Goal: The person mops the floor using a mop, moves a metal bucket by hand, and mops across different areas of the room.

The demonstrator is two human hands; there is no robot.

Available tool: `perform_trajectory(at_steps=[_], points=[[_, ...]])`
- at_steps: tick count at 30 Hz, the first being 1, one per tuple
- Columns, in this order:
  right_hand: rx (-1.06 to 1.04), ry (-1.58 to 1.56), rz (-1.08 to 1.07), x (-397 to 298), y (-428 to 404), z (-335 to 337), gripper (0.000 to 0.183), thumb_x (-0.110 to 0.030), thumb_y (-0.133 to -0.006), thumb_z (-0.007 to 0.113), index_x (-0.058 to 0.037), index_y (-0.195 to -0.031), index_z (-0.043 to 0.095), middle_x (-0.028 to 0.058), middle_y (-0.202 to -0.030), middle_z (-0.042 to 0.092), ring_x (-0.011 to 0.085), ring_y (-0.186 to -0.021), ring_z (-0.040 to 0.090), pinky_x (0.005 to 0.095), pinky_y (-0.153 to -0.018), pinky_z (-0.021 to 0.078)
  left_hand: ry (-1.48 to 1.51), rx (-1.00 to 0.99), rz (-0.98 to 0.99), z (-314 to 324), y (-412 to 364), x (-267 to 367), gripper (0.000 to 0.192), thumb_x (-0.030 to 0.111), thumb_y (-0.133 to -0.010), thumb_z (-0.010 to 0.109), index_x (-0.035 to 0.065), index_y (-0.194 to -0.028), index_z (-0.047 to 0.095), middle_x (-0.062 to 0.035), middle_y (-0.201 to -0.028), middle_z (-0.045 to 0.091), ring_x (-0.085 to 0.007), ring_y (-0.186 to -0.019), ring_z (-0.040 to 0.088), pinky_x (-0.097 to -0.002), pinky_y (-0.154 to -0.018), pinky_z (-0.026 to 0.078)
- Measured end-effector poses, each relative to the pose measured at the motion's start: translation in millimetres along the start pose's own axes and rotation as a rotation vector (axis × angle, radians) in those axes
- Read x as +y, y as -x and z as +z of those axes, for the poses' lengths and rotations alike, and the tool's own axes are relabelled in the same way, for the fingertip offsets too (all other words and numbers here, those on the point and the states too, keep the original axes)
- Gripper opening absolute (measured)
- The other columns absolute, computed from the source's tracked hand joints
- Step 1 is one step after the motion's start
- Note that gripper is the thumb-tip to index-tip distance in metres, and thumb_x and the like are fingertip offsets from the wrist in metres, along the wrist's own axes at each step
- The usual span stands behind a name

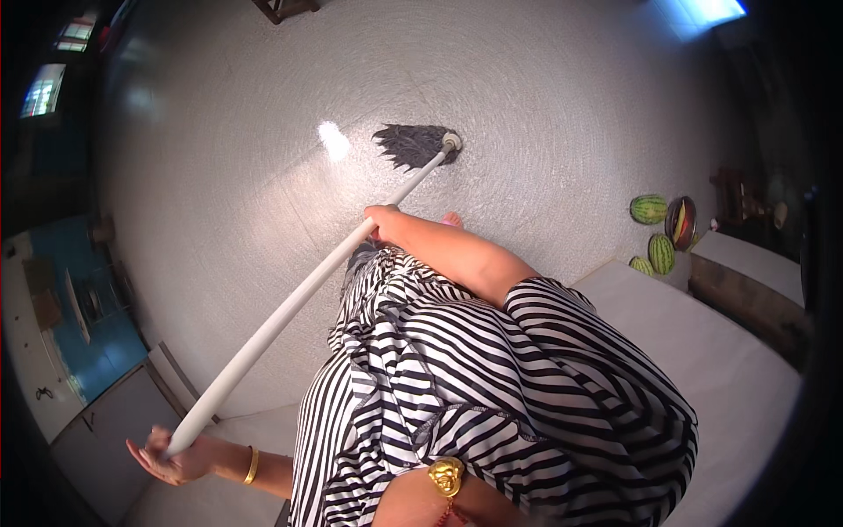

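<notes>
A mop with a long white handle (276,319) slants across the view, from the lower left up to the centre. Its dark grey strand head (413,145) lies spread on the floor, the strands trailing left from a pale round socket (452,141). My right hand (382,219) is wrapped around the handle about midway along. At the handle's upper end is my left hand (172,456), a gold bangle (251,465) on its wrist; the handle rests in its grip, with some fingers stretched outward.
Several watermelons (649,209) and a bowl (680,224) stand on the floor at right, near a pale low surface (718,356). Wooden furniture legs (284,9) show at the top. A blue-walled area with a rack (99,290) lies left, above a grey cabinet (118,435).
</notes>
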State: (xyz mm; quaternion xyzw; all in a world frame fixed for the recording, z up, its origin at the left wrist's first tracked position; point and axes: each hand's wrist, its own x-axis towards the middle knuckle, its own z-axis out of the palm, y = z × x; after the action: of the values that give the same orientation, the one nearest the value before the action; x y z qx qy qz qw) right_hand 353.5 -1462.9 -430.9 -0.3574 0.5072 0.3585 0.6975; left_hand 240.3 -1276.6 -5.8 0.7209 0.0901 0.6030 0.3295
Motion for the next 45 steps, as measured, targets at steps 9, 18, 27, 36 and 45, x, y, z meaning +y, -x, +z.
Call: perform_trajectory(at_steps=[9,18,27,36,45], points=[[0.005,-0.095,-0.032,-91,-28,-134,0.010,-0.014,-0.067,0.050,-0.0084,-0.071,0.043,0.0025,-0.059,0.044,0.0130,-0.051,0.046,0.0243,-0.042,0.0379,0.392,-0.165,-0.097,97,84,25,0.026,0.010,-0.075,0.033,-0.0073,-0.091,0.045,-0.0035,-0.047,0.034,-0.0120,-0.042,0.032,-0.0275,-0.054,0.031],[0.032,-0.600,-0.166,-101,-6,-249,0.012,-0.015,-0.071,0.047,-0.0074,-0.080,0.044,0.0051,-0.067,0.053,0.0148,-0.058,0.052,0.0247,-0.046,0.0405,0.997,-0.559,-0.075,194,121,58,0.025,0.013,-0.074,0.033,-0.0031,-0.089,0.045,-0.0043,-0.047,0.031,-0.0127,-0.045,0.034,-0.0306,-0.060,0.031],[0.028,-1.006,-0.321,-41,16,-332,0.016,-0.014,-0.072,0.046,-0.0077,-0.086,0.041,0.0097,-0.078,0.052,0.0186,-0.065,0.051,0.0276,-0.048,0.0390,1.334,-0.905,-0.057,242,161,101,0.021,0.010,-0.075,0.030,0.0003,-0.087,0.045,-0.0025,-0.047,0.035,-0.0093,-0.042,0.036,-0.0265,-0.051,0.032],[0.116,-1.245,-0.252,-5,10,-362,0.011,-0.017,-0.075,0.041,-0.0074,-0.079,0.044,0.0043,-0.071,0.053,0.0155,-0.061,0.049,0.0270,-0.052,0.0387,1.459,-1.143,-0.290,323,203,127,0.024,0.017,-0.076,0.035,0.0005,-0.090,0.045,0.0004,-0.047,0.035,-0.0067,-0.040,0.037,-0.0211,-0.046,0.033],[0.345,-1.525,-0.067,-11,21,-308,0.024,-0.021,-0.076,0.035,-0.0075,-0.093,0.045,0.0070,-0.095,0.046,0.0222,-0.085,0.043,0.0355,-0.063,0.0386,1.777,-1.714,-0.768,327,175,171,0.029,0.019,-0.074,0.037,0.0033,-0.098,0.037,0.0022,-0.047,0.034,-0.0057,-0.031,0.028,-0.0200,-0.041,0.029]])
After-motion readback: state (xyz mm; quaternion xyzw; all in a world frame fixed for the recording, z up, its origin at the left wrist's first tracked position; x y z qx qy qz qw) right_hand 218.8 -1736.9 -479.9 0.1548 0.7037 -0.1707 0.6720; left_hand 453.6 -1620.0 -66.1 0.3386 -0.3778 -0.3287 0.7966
